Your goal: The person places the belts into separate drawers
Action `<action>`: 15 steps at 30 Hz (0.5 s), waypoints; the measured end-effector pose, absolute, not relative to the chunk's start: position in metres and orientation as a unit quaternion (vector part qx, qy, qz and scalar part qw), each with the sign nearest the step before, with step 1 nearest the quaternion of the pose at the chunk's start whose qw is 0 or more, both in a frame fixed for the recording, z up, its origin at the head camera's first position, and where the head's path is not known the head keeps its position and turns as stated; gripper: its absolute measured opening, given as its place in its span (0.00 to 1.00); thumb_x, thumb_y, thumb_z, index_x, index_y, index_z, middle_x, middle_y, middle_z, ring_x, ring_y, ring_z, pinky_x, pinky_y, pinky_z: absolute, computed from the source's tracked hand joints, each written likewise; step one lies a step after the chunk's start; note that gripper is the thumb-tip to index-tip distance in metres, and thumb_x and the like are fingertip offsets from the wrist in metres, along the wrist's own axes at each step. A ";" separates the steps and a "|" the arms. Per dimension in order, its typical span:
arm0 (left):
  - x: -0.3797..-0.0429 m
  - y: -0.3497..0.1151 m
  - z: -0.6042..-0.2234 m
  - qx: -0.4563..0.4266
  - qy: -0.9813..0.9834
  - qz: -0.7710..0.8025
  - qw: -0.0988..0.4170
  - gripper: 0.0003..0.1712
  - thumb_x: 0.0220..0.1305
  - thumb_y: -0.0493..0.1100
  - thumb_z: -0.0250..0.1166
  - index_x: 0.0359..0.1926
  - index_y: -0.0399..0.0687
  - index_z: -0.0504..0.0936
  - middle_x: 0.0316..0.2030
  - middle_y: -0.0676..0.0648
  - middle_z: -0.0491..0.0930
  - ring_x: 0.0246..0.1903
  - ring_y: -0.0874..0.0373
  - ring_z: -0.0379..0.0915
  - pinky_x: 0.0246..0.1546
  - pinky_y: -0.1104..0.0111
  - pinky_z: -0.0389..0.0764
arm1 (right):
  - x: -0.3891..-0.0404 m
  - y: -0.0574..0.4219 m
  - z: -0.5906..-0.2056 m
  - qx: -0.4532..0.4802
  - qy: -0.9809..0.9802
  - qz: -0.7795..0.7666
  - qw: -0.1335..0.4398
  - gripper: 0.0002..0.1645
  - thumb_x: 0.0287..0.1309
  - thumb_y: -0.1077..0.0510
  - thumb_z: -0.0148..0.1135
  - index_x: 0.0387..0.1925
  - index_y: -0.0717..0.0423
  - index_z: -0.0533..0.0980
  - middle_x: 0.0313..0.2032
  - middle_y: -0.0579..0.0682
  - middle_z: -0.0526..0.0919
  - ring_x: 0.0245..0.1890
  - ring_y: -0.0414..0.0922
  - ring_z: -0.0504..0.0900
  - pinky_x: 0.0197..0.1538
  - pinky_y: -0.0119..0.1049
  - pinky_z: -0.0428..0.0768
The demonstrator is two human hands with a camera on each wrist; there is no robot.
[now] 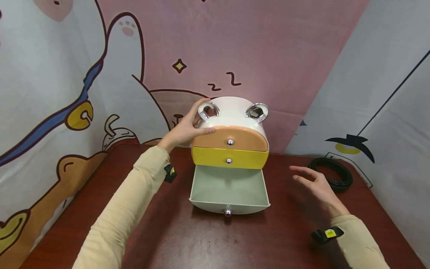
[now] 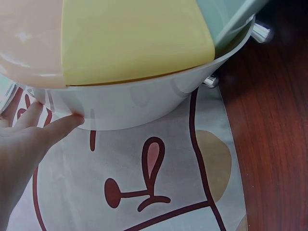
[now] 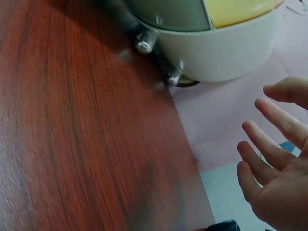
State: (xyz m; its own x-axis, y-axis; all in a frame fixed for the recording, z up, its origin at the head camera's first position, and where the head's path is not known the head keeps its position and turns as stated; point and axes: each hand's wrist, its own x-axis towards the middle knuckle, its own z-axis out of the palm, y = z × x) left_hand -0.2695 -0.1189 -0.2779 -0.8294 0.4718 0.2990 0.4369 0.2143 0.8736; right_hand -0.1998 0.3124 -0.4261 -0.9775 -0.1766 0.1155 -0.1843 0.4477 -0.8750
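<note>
A small drawer box (image 1: 232, 108) with a white rounded top and two chrome-rimmed ears stands on the table. Its orange drawer (image 1: 211, 142) and yellow drawer (image 1: 248, 158) are closed, while the pale green bottom drawer (image 1: 208, 206) is pulled out and nothing shows inside. My left hand (image 1: 183, 130) holds the upper left side of the box, thumb by the orange drawer's edge and fingers behind the ear. In the left wrist view its fingertips touch the white wall (image 2: 130, 108). To the right of the box, my right hand (image 1: 317, 186) hovers apart from it, fingers spread and holding nothing.
A black coiled cable or ring (image 1: 346, 175) lies at the table's back right. The dark red wooden table (image 1: 188, 243) runs back to a printed cartoon cloth (image 1: 268, 56), which hangs right behind the box.
</note>
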 end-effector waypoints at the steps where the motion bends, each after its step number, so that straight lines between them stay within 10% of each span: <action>1: -0.269 -0.119 -0.278 0.292 0.778 0.555 0.015 0.52 0.59 0.35 0.70 0.74 0.56 0.46 0.71 0.46 0.56 0.70 0.54 0.50 0.67 0.50 0.53 | -0.199 0.314 -0.426 0.103 -0.851 0.516 0.004 0.25 0.69 0.49 0.56 0.63 0.55 0.72 0.61 0.50 0.73 0.58 0.36 0.68 0.49 0.23 0.69; 15: -0.293 -0.123 -0.300 0.303 0.773 0.557 -0.004 0.54 0.57 0.40 0.72 0.74 0.63 0.47 0.69 0.55 0.56 0.68 0.66 0.51 0.67 0.54 0.53 | -0.200 0.344 -0.430 0.064 -0.852 0.517 0.057 0.28 0.70 0.49 0.54 0.67 0.54 0.68 0.61 0.42 0.67 0.59 0.37 0.63 0.46 0.17 0.64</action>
State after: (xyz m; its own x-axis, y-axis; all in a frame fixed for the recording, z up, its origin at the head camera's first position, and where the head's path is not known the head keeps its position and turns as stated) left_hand -0.2931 -0.1229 -0.2998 -0.8168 0.4631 0.3441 0.4727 0.1952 0.8593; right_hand -0.2002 0.3442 -0.4295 -0.9853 -0.0493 0.1633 -0.1676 0.4578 -0.8731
